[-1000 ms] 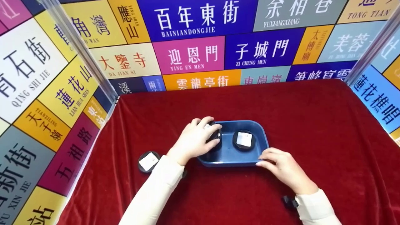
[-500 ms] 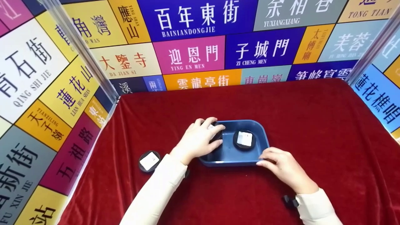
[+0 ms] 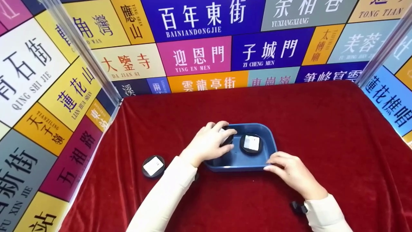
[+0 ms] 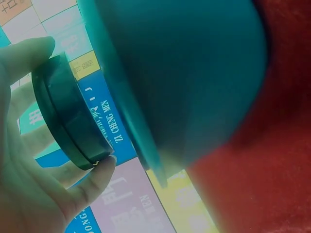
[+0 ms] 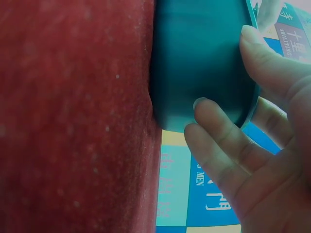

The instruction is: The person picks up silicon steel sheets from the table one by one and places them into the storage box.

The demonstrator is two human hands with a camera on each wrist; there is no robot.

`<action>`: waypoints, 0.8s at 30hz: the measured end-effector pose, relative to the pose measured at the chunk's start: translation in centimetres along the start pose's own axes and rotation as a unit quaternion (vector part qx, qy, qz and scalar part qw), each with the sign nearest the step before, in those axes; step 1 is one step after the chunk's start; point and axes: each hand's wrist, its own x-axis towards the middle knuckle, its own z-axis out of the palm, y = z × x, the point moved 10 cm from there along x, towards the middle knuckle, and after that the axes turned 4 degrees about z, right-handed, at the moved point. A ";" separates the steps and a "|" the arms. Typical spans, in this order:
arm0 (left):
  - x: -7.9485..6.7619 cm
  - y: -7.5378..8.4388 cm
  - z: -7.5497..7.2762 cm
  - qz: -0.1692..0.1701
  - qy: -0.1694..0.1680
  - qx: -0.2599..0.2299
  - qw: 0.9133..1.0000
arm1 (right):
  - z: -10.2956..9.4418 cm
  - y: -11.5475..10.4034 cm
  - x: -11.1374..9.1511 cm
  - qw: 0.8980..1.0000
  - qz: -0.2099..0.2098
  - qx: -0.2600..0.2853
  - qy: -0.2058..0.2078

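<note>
In the head view my left hand [image 3: 209, 141] is over the left end of a blue box [image 3: 238, 167]. It holds a flat round black tin [image 4: 68, 114] by the edges, thumb on one side and fingers on the other. In the left wrist view the tin is just above the rim. Another black tin with a white label [image 3: 251, 143] lies in the box, towards its right. My right hand [image 3: 293, 172] grips the box's near right corner, with fingers against the outer wall [image 5: 184, 114] in the right wrist view.
A third black tin with a white label [image 3: 153, 166] lies left of the box, beside the left sleeve. Red velvet cloth [image 3: 309, 122] covers the table. Colourful panels with Chinese lettering [image 3: 196, 56] stand behind and at the sides.
My left hand has shifted a little to the right and away from me over the box, the tin still in its fingers. The right hand has stayed at the box corner.
</note>
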 end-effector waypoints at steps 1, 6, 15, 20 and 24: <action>0.1 0.1 0.0 -0.001 -0.001 0.000 1.000 | 0.0 0.0 0.0 1.000 0.001 0.001 0.000; 0.7 0.3 0.0 -0.004 -0.007 0.003 1.000 | 0.0 0.0 0.0 1.000 0.006 0.002 -0.001; 1.8 1.0 0.0 0.006 -0.003 0.010 1.000 | -0.1 -0.1 0.1 1.000 0.002 -0.004 0.002; 2.3 1.3 0.3 0.009 -0.013 0.014 1.000 | -0.1 -0.1 0.1 1.000 0.001 -0.001 0.001; 2.6 1.3 0.6 0.009 -0.020 0.012 1.000 | 0.1 0.1 0.1 1.000 0.010 -0.001 -0.010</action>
